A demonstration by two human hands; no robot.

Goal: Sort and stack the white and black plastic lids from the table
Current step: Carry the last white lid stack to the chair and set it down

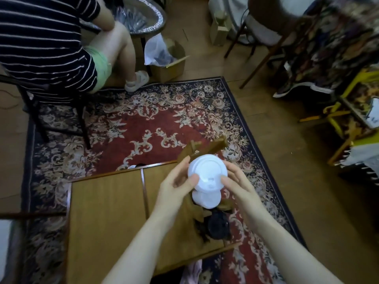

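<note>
I hold a stack of white plastic lids (207, 173) above the right part of the low wooden table (106, 203). My left hand (176, 185) grips the stack's left side, thumb on the top lid's rim. My right hand (235, 183) grips its right side. The stack's lower lids (206, 198) show between my hands. A pile of black lids (218, 224) lies on the table below my hands, by the right edge. A wooden holder (205, 148) stands behind the white stack, partly hidden.
A patterned red rug (143, 124) covers the floor around the table. A seated person in a striped top (41, 44) is at the upper left on a dark chair. A cardboard box (170, 62) with a plastic bag stands beyond the rug. Yellow furniture (348, 119) is at the right.
</note>
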